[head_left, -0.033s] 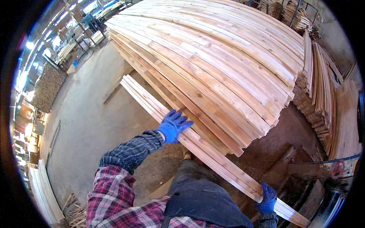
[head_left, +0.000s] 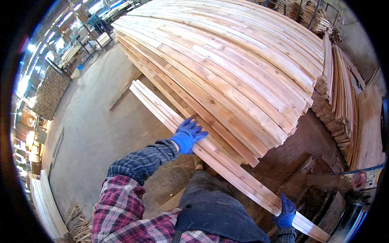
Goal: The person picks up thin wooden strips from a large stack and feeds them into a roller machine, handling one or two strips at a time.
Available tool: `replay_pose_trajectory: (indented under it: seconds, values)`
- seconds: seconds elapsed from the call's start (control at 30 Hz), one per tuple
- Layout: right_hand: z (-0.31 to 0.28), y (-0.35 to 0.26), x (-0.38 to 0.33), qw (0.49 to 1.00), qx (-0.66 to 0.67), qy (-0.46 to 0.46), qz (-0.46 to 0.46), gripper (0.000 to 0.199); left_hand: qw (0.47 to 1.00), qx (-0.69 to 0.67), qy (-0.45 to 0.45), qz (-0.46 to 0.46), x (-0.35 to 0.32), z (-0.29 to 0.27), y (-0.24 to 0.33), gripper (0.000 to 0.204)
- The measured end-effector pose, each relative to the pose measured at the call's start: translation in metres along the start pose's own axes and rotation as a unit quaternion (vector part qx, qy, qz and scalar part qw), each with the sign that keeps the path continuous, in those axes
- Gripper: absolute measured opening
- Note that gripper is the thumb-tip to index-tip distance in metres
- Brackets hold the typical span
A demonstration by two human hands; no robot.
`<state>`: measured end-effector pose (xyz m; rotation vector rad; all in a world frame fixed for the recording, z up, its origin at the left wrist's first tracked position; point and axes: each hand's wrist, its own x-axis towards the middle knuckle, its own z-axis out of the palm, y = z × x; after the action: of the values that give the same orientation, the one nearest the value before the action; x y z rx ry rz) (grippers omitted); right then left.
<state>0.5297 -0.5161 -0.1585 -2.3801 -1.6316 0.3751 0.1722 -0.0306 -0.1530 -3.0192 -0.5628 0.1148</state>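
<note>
A narrow bundle of long, pale wooden boards (head_left: 243,178) lies slantwise before me, from the upper left to the lower right. My left hand (head_left: 187,135), in a blue glove, rests across its middle with the fingers spread out over the top. Near the bundle's lower right end, my right hand (head_left: 286,211), also blue-gloved, is closed around the boards. Just beyond them rises a broad stack of long planks (head_left: 243,77), its nearest edge close to the left fingertips. The right hand's palm side is hidden.
More planks stand stacked at the right (head_left: 340,105). A machine part with a red round knob (head_left: 359,180) is at the lower right. Pale boards (head_left: 46,202) and wood scraps (head_left: 81,227) lie at the lower left. A loose beam (head_left: 125,91) lies on the concrete floor.
My left hand has shifted slightly right and down along the boards. The bundle and my right hand have moved very slightly to the right.
</note>
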Motion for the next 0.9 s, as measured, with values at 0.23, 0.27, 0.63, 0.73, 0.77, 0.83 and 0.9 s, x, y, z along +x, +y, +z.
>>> replay_pose_trajectory:
  seconds: [0.23,0.27,0.63,0.73,0.77,0.83,0.9]
  values:
    - [0.004,-0.058,0.051,0.996,0.052,0.045,-0.058,0.086,0.984,-0.038,-0.166,0.044,0.059,-0.027,0.094,0.095]
    - [0.000,-0.080,0.068,0.996,0.063,0.022,-0.062,0.086,0.986,-0.065,-0.141,0.065,0.061,-0.024,0.102,0.097]
    - [-0.021,-0.094,0.097,0.993,0.073,-0.084,-0.034,0.077,0.998,-0.014,0.018,0.054,0.010,-0.006,-0.076,0.107]
    - [-0.022,-0.101,0.099,0.993,0.111,-0.045,0.020,0.073,0.995,-0.034,0.025,0.088,0.018,0.006,-0.072,0.101]
    - [-0.018,-0.106,0.102,0.989,0.143,-0.018,0.041,0.072,0.994,-0.031,0.014,0.108,0.023,0.009,-0.057,0.100]
    - [-0.014,-0.122,0.113,0.969,0.227,0.058,0.079,0.071,0.987,-0.075,0.048,0.132,0.030,0.015,-0.034,0.095]
    - [-0.016,-0.146,0.142,0.926,0.326,0.158,0.107,0.070,0.982,-0.087,0.051,0.160,0.035,0.024,-0.012,0.090]
